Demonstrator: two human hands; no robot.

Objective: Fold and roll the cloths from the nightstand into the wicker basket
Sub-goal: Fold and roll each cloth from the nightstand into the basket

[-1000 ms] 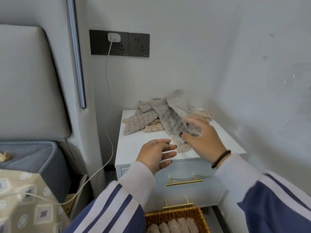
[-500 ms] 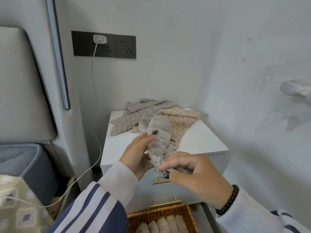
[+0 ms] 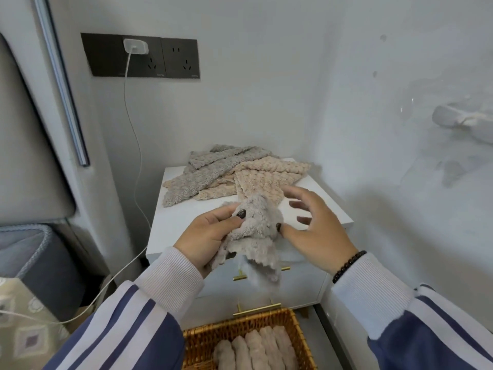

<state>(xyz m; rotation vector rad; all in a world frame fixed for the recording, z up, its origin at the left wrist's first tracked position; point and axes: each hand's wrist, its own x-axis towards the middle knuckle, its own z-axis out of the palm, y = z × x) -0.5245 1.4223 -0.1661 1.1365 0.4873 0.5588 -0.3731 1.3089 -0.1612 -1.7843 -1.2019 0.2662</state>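
A fluffy grey cloth (image 3: 256,231) hangs in front of the white nightstand (image 3: 181,217). My left hand (image 3: 210,236) grips its upper part, thumb pressed into the pile. My right hand (image 3: 314,225) is beside it with fingers spread, its thumb touching the cloth's right edge. A heap of grey and beige cloths (image 3: 234,174) lies at the back of the nightstand top. Below, the wicker basket (image 3: 298,332) holds several rolled cloths (image 3: 256,351) side by side.
A white charger cable (image 3: 133,134) runs from the wall socket (image 3: 133,46) down past the nightstand's left side. The bed and headboard (image 3: 29,145) stand at left. Two drawers with gold handles (image 3: 256,308) face me. A wall closes the right.
The grey cloth has come off the heap and toward me. My left hand took hold of it; my right hand let go of its lower end and spread its fingers.
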